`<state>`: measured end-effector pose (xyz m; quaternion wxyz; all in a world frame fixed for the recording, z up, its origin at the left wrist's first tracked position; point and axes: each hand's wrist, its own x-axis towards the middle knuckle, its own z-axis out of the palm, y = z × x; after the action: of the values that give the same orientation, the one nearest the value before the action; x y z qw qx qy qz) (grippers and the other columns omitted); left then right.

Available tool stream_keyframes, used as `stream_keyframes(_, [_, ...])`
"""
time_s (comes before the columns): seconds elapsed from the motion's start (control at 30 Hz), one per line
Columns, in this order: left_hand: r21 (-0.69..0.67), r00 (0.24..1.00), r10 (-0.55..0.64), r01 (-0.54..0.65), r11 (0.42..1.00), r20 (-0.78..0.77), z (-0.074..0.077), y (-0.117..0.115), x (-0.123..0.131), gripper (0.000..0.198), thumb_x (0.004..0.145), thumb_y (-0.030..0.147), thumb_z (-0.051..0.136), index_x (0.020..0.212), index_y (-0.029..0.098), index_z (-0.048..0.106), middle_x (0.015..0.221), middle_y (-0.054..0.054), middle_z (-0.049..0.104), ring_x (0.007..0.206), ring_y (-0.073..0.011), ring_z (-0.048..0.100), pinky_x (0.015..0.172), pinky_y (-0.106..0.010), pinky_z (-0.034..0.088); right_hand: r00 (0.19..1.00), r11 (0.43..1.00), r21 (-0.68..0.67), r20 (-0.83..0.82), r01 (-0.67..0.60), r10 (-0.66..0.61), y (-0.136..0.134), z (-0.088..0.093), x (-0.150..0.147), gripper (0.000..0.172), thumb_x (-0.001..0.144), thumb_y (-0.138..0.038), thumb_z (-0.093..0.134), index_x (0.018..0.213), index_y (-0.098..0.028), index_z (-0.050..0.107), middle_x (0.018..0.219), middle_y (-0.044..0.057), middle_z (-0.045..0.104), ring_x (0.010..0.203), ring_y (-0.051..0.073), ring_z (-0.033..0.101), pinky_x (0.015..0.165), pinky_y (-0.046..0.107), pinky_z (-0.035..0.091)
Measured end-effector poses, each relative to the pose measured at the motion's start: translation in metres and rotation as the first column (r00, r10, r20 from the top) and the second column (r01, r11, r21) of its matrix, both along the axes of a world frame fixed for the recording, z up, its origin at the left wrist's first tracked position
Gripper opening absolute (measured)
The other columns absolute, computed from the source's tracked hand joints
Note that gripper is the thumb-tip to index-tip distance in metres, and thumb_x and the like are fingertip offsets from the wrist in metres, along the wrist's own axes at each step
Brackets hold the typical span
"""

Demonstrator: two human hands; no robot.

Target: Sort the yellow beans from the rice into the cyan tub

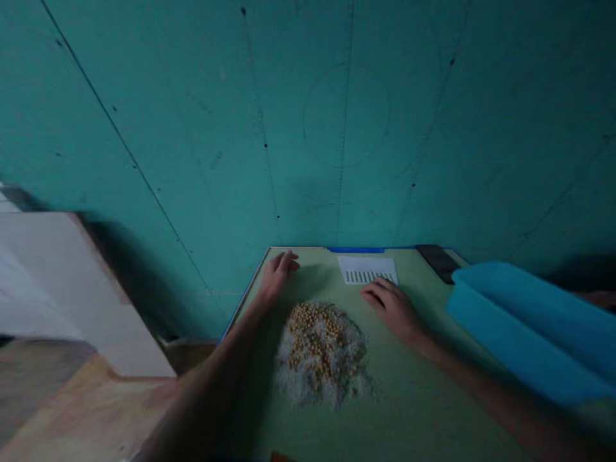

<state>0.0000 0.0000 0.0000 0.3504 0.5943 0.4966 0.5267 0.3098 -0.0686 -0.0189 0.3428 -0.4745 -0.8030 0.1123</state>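
A heap of yellowish round grains, perhaps peas or chickpeas (315, 324), mixed with a whitish granular material (301, 382), lies on the pale green tabletop (409, 398). My left hand (278, 271) is above the table's far left part, its fingers loosely bent and apart, with nothing visible in them. To the right of the heap, my right hand (391, 307) rests low over the table with its fingers loosely curled and a gap at the thumb. Its knuckles are beside the near edge of a flat white slotted piece (368, 264); whether they touch cannot be made out.
A blue plastic bin (529, 327) stands at the right. Near the far right corner lies a dark flat object (437, 262), and a blue strip (356, 249) runs along the back edge. A teal wall (308, 128) rises behind. White panels (72, 282) lean at the left.
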Motion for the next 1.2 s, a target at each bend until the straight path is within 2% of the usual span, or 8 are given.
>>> stream_keyframes(0.1, [-0.002,1.0,0.022,-0.022,1.0,-0.008,-0.002,0.001,0.001,0.065,0.092,0.068,0.039,0.104,0.011,0.068,0.083,-0.009,0.069,0.075,-0.0186,0.062,0.073,-0.032,0.046,1.0,1.0,-0.002,-0.014,-0.027,0.027,-0.003,0.002,-0.003,0.018,0.101,-0.021,0.053,0.092,-0.018,0.068,0.097,0.008,0.062,0.096,0.023,0.062,0.087,0.038,0.048])
stream_keyframes(0.2, [0.04,0.97,0.143,-0.137,0.99,-0.195,-0.001,0.002,0.0,0.055,0.092,0.062,0.038,0.083,0.015,0.066,0.064,-0.001,0.055,0.06,-0.0148,0.047,0.06,-0.031,0.034,0.992,0.998,0.014,-0.111,-0.066,0.067,-0.006,0.005,-0.009,0.015,0.1,-0.024,0.056,0.089,-0.02,0.066,0.094,0.005,0.062,0.092,0.02,0.063,0.083,0.035,0.048])
stream_keyframes(0.37, [0.086,0.923,0.231,-0.214,0.973,-0.308,0.001,0.005,-0.005,0.039,0.079,0.051,0.048,0.057,0.021,0.036,0.057,0.004,0.03,0.057,-0.0109,0.03,0.058,-0.032,0.02,0.936,0.994,0.01,-0.337,-0.106,0.103,-0.016,0.011,-0.028,0.013,0.096,-0.027,0.062,0.085,-0.021,0.065,0.086,0.002,0.062,0.083,0.017,0.062,0.078,0.032,0.049])
stream_keyframes(0.67, [0.063,0.905,0.253,-0.247,0.967,-0.343,0.0,0.012,-0.005,0.036,0.072,0.045,0.053,0.054,0.022,0.033,0.053,0.005,0.026,0.054,-0.0097,0.026,0.055,-0.031,0.019,0.862,0.97,0.024,-0.453,-0.242,0.226,-0.039,0.025,-0.051,0.008,0.092,-0.027,0.069,0.088,-0.022,0.074,0.089,0.002,0.067,0.089,0.016,0.064,0.084,0.034,0.051])
stream_keyframes(0.83, [0.082,0.897,0.276,-0.264,0.961,-0.346,0.001,0.012,-0.004,0.036,0.074,0.041,0.055,0.053,0.02,0.034,0.054,0.005,0.027,0.055,-0.0093,0.027,0.057,-0.031,0.019,0.865,0.931,0.005,-0.369,-0.364,0.34,-0.042,0.022,-0.051,0.021,0.097,-0.032,0.065,0.113,-0.027,0.077,0.112,0.006,0.069,0.108,0.018,0.064,0.095,0.037,0.052])
stream_keyframes(0.93, [0.086,0.895,0.278,-0.265,0.961,-0.348,0.0,0.013,-0.004,0.036,0.076,0.04,0.055,0.054,0.02,0.036,0.054,0.005,0.028,0.056,-0.0093,0.028,0.057,-0.03,0.02,0.871,0.949,-0.009,-0.398,-0.316,0.287,-0.039,0.02,-0.049,0.028,0.101,-0.032,0.056,0.123,-0.028,0.074,0.118,0.007,0.068,0.114,0.019,0.063,0.1,0.039,0.051])
stream_keyframes(1.07, [0.095,0.894,0.275,-0.258,0.962,-0.353,-0.001,0.014,-0.005,0.035,0.077,0.037,0.056,0.054,0.02,0.036,0.054,0.005,0.028,0.056,-0.0094,0.028,0.057,-0.03,0.02,0.882,0.986,-0.015,-0.449,-0.167,0.143,-0.03,0.015,-0.044,0.024,0.1,-0.031,0.057,0.113,-0.025,0.076,0.111,0.008,0.069,0.11,0.02,0.064,0.1,0.041,0.05])
stream_keyframes(1.2, [0.098,0.896,0.269,-0.25,0.963,-0.354,0.002,0.012,-0.004,0.033,0.077,0.033,0.055,0.052,0.02,0.037,0.052,0.004,0.03,0.055,-0.0098,0.028,0.057,-0.031,0.019,0.891,0.99,-0.048,-0.444,-0.133,0.098,-0.026,0.011,-0.041,0.021,0.098,-0.032,0.059,0.109,-0.023,0.074,0.107,0.008,0.07,0.105,0.021,0.065,0.092,0.04,0.052])
